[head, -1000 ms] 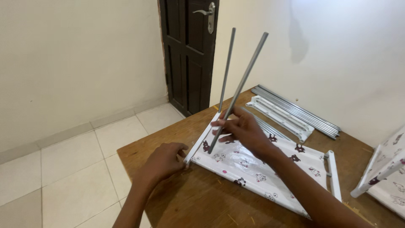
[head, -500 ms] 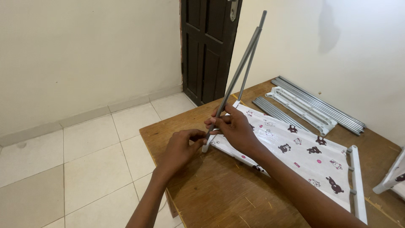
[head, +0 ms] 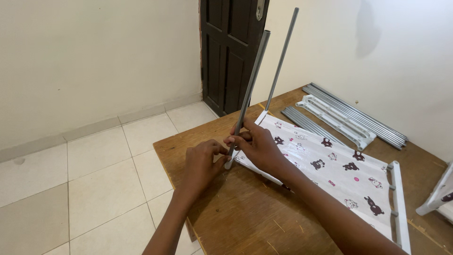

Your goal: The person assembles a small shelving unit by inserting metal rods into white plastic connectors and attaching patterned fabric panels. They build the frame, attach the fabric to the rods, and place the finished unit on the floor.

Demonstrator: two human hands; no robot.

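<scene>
Centre of the frame, both hands are at the near corner of a fabric shelf panel [head: 330, 165], white cloth printed with small cartoon animals, lying flat on the wooden table [head: 236, 222]. The right hand [head: 257, 146] has its fingers wrapped around the lower part of a grey metal rod [head: 250, 92], which stands nearly upright and leans a little to the right, its foot at the panel's white plastic corner piece [head: 230, 164]. The left hand [head: 202, 165] sits just left of it, fingers curled in and touching that corner piece at the rod's base; whether it truly grips the piece cannot be told. A second grey rod [head: 282, 59] rises behind the first, planted at the panel's far corner and reaching to the top of the frame. In the upper right, well apart from the hands, a bundle of spare grey rods [head: 363, 115] and a white plastic frame bar [head: 337, 120] lie along the table by the wall. A dark door [head: 231, 52] stands at top centre, pale floor tiles [head: 94, 179] on the left.
</scene>
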